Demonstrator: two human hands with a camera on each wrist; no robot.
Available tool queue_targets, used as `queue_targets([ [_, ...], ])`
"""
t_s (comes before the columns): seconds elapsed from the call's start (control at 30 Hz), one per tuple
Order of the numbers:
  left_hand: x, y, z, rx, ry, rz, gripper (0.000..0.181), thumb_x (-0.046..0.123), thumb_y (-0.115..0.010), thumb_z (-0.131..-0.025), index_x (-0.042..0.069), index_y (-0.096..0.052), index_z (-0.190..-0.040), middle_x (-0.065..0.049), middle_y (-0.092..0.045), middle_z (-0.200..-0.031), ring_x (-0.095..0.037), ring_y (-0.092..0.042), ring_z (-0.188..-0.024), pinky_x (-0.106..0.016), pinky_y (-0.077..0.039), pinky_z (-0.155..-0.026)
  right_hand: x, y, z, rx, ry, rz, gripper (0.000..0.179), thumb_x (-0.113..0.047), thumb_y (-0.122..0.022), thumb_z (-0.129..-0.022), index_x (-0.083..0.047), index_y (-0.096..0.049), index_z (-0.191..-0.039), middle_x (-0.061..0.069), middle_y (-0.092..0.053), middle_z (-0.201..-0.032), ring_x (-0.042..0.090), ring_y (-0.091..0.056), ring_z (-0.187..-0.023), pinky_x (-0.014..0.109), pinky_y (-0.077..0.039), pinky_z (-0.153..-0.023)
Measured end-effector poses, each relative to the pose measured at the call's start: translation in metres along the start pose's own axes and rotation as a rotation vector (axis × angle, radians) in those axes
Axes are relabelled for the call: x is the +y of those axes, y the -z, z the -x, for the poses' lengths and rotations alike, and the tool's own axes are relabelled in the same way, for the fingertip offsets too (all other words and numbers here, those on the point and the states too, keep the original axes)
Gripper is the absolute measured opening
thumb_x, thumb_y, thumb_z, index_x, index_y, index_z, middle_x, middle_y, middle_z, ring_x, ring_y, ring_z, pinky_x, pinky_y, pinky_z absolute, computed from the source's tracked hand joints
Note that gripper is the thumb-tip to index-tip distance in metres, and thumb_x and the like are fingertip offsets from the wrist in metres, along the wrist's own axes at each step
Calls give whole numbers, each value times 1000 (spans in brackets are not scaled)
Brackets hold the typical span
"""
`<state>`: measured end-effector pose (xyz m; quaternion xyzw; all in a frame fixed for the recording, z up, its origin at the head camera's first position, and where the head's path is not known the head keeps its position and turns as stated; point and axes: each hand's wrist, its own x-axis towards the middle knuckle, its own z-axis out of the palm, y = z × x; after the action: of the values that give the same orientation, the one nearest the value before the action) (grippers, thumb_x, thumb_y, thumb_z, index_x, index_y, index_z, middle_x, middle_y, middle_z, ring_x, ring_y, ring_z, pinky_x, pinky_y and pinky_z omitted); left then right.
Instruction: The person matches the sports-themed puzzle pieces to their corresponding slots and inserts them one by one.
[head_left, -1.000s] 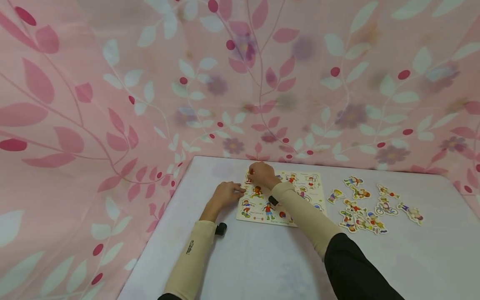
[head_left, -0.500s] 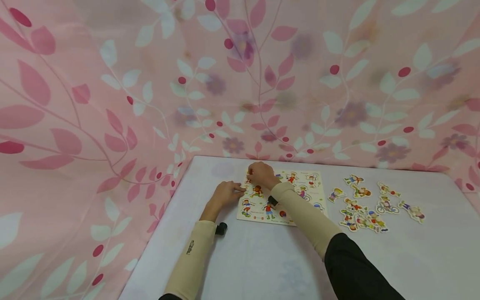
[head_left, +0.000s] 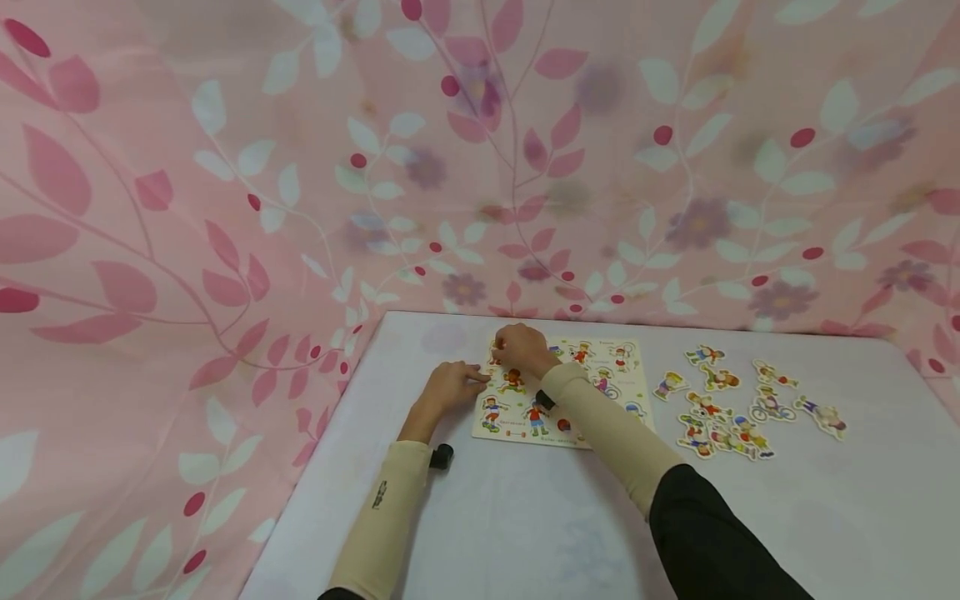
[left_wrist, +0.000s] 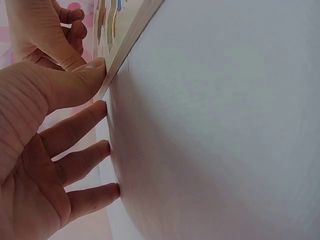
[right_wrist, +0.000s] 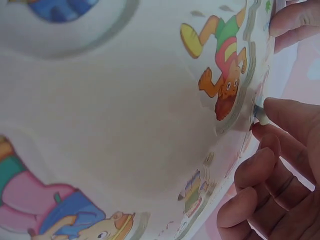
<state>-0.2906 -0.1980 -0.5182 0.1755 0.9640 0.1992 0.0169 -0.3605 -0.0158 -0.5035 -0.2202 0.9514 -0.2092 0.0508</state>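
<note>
one large pink hanging cloth point(head_left: 675, 167), printed with white and rose leaves, red berries and mauve flowers, fills the far side and the left of the scene. below it stands a table spread with a white cloth point(head_left: 480, 517). two arms reach in from the near side, black at the upper part, with cream-coloured sleeves point(head_left: 611, 433) on the forearms.

a flat, cream-coloured rectangular board point(head_left: 519, 407), printed with brightly coloured sporting figures, lies toward the table's far edge. at its left edge is the left hand point(head_left: 450, 386), thumb on the rim, other fingers fairly straight, fingertips on the cloth. the right hand point(head_left: 522, 350) is over the board's far left corner, fingers bent, thumb and forefinger pinching something small. the two hands are near each other but apart.

right of the board lie about ten loose flat figure cut-outs point(head_left: 722, 378) with pale borders, some overlapping, one riding a bicycle point(head_left: 771, 405). a small black block point(head_left: 442, 457) sits at the left wrist.

dark marking point(head_left: 379, 495) on the left sleeve is too small to read. on the board's near side, tiny print looks like "skateboard" and "roller-skating"; other words are unclear. the pinched small pale thing point(right_wrist: 260, 115) is mostly hidden.
</note>
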Motion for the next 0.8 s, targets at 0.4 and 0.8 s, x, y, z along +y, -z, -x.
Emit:
queue_targets([
  [0.4,0,-1,-1,-1,2,-24,20,25,-74,-89,22,-78,-108,-4,-67,-125,-31,-58,-121,-46,-42,-104,3,10,8,55,8,31,20,-31,-66,-95,-14,-72,-104,2,-70,-100,16,-58,-75,34,-51,-67],
  [0.8,-2,-2,-3,-44,57,-16,20,27,-72,-91,23,-78,-109,-3,-65,-129,-32,-53,-128,-47,-36,-109,-2,35,21,101,60,29,23,-32,-65,-96,-15,-73,-109,5,-72,-102,16,-59,-70,33,-51,-60],
])
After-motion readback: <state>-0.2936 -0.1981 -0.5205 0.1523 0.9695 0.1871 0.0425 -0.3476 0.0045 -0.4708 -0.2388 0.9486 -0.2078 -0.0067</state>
